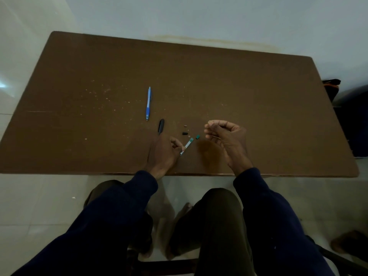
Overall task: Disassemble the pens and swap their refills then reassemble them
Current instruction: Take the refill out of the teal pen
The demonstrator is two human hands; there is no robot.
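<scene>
A whole blue pen (148, 103) lies on the brown table (79, 96), pointing toward me. My left hand (164, 154) pinches a short white barrel with a green end (187, 145), angled up to the right. A black pen cap (161, 126) rests just beyond that hand. Small loose parts lie between my hands: a black piece (185, 133), a tiny brown piece (185, 126) and a green piece (197, 137). My right hand (225, 137) hovers above the table with its fingers curled; what it holds, if anything, is too small to tell.
The table's near edge (199, 174) runs just above my knees. A dark bag (331, 86) stands off the table's right end. A pale wall lies behind the far edge.
</scene>
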